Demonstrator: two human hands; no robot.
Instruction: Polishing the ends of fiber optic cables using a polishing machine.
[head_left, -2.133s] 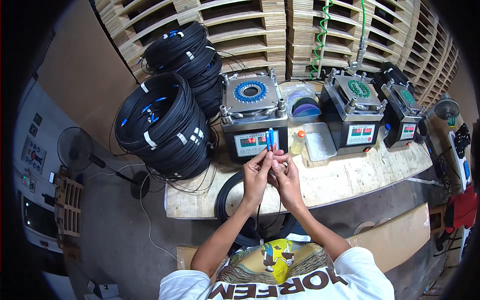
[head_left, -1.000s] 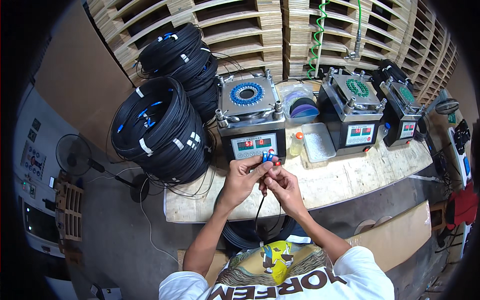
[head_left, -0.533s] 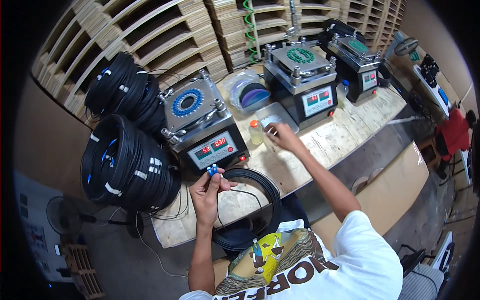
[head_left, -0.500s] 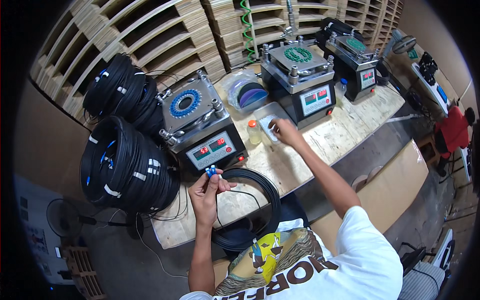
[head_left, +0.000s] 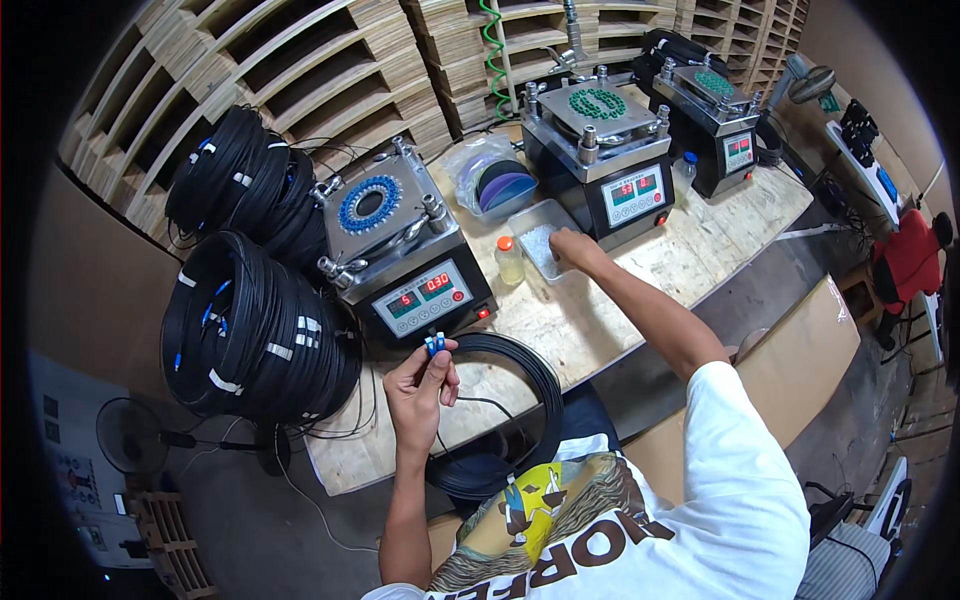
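Observation:
My left hand (head_left: 418,392) is closed in a pinch round blue fiber optic connectors (head_left: 436,345) with pale tips, held upright just in front of the nearest polishing machine. A black cable runs from this hand to a coil of black cable (head_left: 545,390), which hangs over the table's front edge by my lap. My right hand (head_left: 573,250) reaches to the right side of a clear plastic tray (head_left: 546,206) of small whitish pieces (head_left: 540,245). Its fingers are curled down and their tips are hidden, so anything between them does not show.
An orange-capped bottle (head_left: 510,265) stands left of the tray, with bagged polishing discs (head_left: 500,190) behind. The near polishing machine (head_left: 420,300) carries a ring of blue connectors; two more machines (head_left: 635,200) carry green ones. Stacked black cable coils (head_left: 260,340) rise at the left.
My right hand has turned and shifted slightly right at the tray, uncovering more whitish pieces. My left hand and the connectors have moved a little right. The machines' displays read differently.

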